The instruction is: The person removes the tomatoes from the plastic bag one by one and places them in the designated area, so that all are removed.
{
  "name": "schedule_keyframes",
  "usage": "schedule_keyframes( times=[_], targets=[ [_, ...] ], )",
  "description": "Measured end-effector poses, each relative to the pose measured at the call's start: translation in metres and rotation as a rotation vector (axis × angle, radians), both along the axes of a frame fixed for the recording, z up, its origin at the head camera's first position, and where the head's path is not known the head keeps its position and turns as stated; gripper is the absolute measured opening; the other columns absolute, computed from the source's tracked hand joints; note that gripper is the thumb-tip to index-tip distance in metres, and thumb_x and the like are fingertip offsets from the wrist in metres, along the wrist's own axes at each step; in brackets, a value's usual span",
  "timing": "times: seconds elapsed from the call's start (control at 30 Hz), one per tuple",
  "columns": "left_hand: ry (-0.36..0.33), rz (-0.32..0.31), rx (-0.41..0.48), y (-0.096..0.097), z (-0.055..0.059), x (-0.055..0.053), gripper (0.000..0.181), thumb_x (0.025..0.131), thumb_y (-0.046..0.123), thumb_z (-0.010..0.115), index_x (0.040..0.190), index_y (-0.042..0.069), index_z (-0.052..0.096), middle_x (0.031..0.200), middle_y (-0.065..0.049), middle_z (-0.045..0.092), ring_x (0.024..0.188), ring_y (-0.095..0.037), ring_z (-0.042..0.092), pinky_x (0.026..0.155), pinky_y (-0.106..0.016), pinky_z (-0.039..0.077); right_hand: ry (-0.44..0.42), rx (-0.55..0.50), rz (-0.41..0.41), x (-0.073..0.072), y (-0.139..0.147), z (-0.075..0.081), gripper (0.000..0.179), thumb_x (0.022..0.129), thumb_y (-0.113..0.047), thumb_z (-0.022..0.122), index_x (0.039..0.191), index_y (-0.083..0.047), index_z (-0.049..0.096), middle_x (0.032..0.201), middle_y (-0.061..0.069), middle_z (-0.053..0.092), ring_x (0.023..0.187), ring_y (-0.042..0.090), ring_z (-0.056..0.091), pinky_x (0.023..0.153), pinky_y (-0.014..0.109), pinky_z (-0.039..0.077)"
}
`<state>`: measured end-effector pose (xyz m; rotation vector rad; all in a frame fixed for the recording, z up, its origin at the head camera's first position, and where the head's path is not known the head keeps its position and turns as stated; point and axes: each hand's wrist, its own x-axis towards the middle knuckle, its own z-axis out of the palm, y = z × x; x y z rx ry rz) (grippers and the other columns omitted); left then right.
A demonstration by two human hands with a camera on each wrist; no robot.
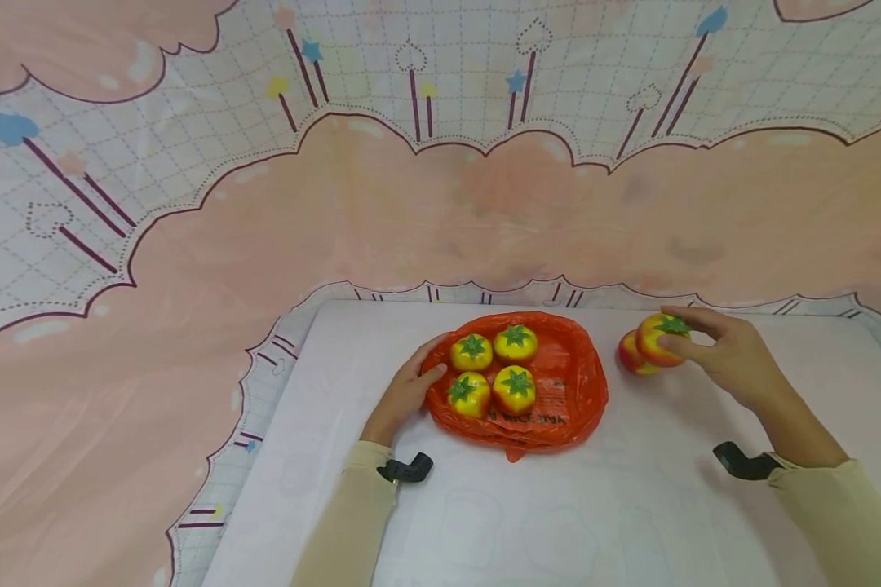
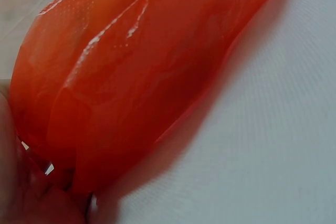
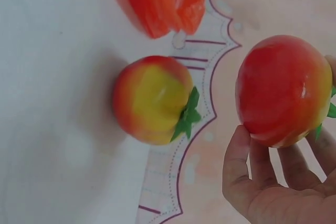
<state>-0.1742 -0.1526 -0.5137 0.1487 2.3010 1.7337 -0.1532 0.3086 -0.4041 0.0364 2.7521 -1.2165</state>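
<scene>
A red plastic bag [image 1: 586, 383] lies with its mouth spread wide, and several red-and-yellow tomatoes [image 1: 515, 391] with green leafy tops sit inside, toward its left side. My left hand [image 1: 400, 395] grips the bag's left rim, thumb over the edge; in the left wrist view the red film [image 2: 142, 72] fills much of the picture. Off to the right of the bag, my right hand [image 1: 740, 359] holds a tomato [image 3: 283, 90] between thumb and fingers, raised above the table. Another tomato [image 3: 152, 100] rests on the table beside it, partly covered by the held one in the head view.
A white table [image 1: 484, 522] carries everything. Behind it and along its left side hangs a pink and white patterned cloth [image 1: 484, 220]. Black curved wrist mounts [image 1: 745, 462] sit on both of my wrists at the sleeve cuffs.
</scene>
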Motion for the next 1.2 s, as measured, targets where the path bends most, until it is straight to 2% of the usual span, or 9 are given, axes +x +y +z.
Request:
schedule_keyframes(
  times=[0.17,0.47,0.6,0.77,1.0,1.2],
  targets=[
    [0.000,0.002,-0.008,0.000,0.001,0.001,0.049,0.103,0.034,0.058,0.147,0.051,0.045,0.162,0.011,0.040,0.154,-0.026,0.031,0.122,-0.058,0.031,0.012,-0.021,-0.012,0.002,0.005,-0.001,0.071,0.095,-0.053,0.065,0.152,-0.014,0.048,0.157,0.023,0.042,0.147,0.053,0.025,0.103,0.081,0.034],
    [-0.011,0.000,-0.004,0.000,0.001,0.001,0.049,0.103,0.034,0.058,0.147,0.052,0.046,0.162,0.012,0.039,0.154,-0.025,0.031,0.122,-0.057,0.032,0.009,-0.032,-0.056,0.004,0.014,-0.004,0.076,0.093,-0.058,0.065,0.153,-0.015,0.047,0.160,0.022,0.040,0.149,0.050,0.025,0.106,0.078,0.034],
    [-0.003,0.003,-0.006,0.000,0.001,0.001,0.049,0.103,0.033,0.058,0.147,0.052,0.046,0.161,0.011,0.039,0.154,-0.025,0.030,0.123,-0.057,0.030,0.022,-0.052,-0.078,0.005,0.018,-0.008,0.073,0.095,-0.057,0.064,0.154,-0.018,0.047,0.159,0.019,0.041,0.148,0.047,0.028,0.107,0.075,0.036],
    [-0.008,0.001,-0.004,0.000,0.001,0.001,0.049,0.103,0.033,0.058,0.146,0.052,0.045,0.161,0.012,0.040,0.154,-0.025,0.031,0.122,-0.057,0.031,0.012,-0.087,-0.118,0.006,0.023,-0.015,0.072,0.095,-0.057,0.064,0.155,-0.023,0.045,0.161,0.015,0.040,0.151,0.046,0.024,0.109,0.076,0.034],
    [-0.002,0.004,-0.015,0.000,0.001,0.000,0.049,0.103,0.033,0.058,0.147,0.052,0.046,0.162,0.011,0.039,0.154,-0.026,0.030,0.123,-0.058,0.030,-0.006,-0.094,-0.158,0.008,0.030,-0.026,0.068,0.096,-0.058,0.061,0.156,-0.033,0.042,0.167,0.014,0.030,0.147,0.051,0.030,0.107,0.073,0.039],
    [-0.002,0.002,-0.007,-0.001,0.001,0.000,0.049,0.103,0.031,0.058,0.146,0.053,0.046,0.161,0.011,0.040,0.154,-0.025,0.031,0.123,-0.058,0.029,-0.006,-0.117,-0.193,0.009,0.033,-0.034,0.067,0.097,-0.056,0.061,0.157,-0.033,0.041,0.170,0.012,0.024,0.149,0.052,0.027,0.107,0.073,0.038]
  ],
)
